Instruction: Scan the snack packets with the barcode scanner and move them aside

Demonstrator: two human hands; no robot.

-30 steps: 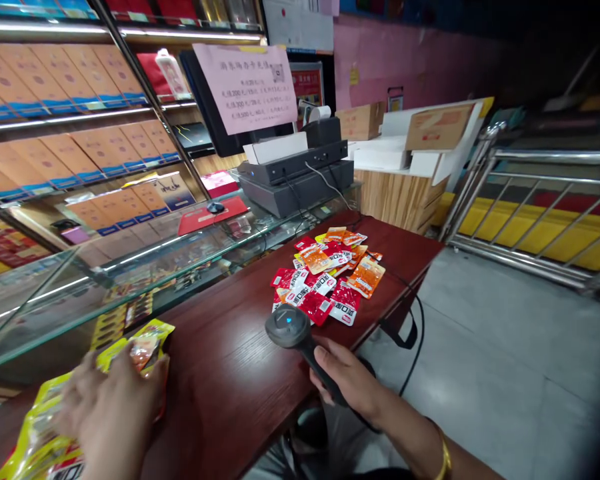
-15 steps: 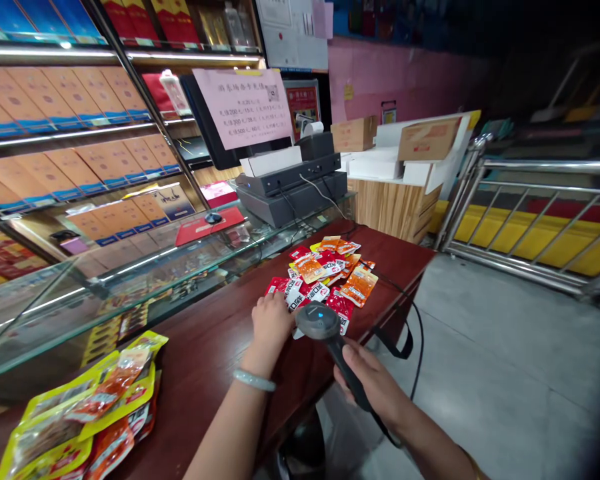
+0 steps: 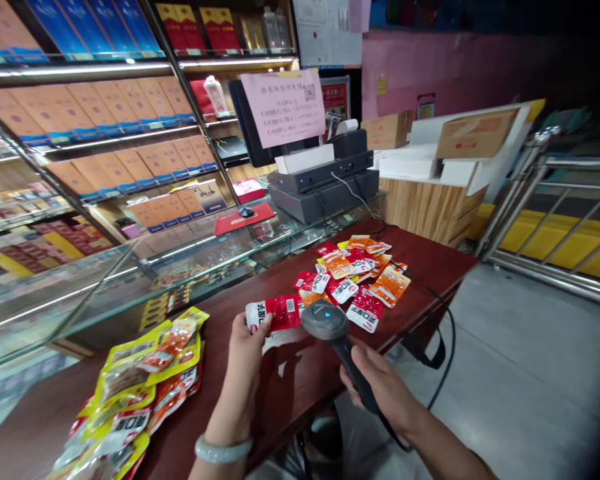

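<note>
My left hand point(image 3: 247, 347) pinches a red and white snack packet point(image 3: 274, 314) and holds it up above the dark red wooden counter point(image 3: 260, 393). My right hand point(image 3: 380, 387) grips the handle of a grey barcode scanner point(image 3: 326, 321), whose head sits right next to the packet. Beyond the scanner lies a pile of red and orange snack packets point(image 3: 357, 277). A second pile of yellow and orange packets point(image 3: 140, 387) lies on the counter to the left of my left arm.
A glass display case point(image 3: 130, 280) runs along the counter's left side, with shelves of boxed goods behind it. A cash register point(image 3: 325, 180) with a pink notice stands at the far end. The scanner's cable hangs off the counter's right edge. A metal railing point(image 3: 545, 220) stands at right.
My left hand left the yellow pile, reached to the red pile, and came back holding one red packet up. The scanner head has moved beside that packet.
</note>
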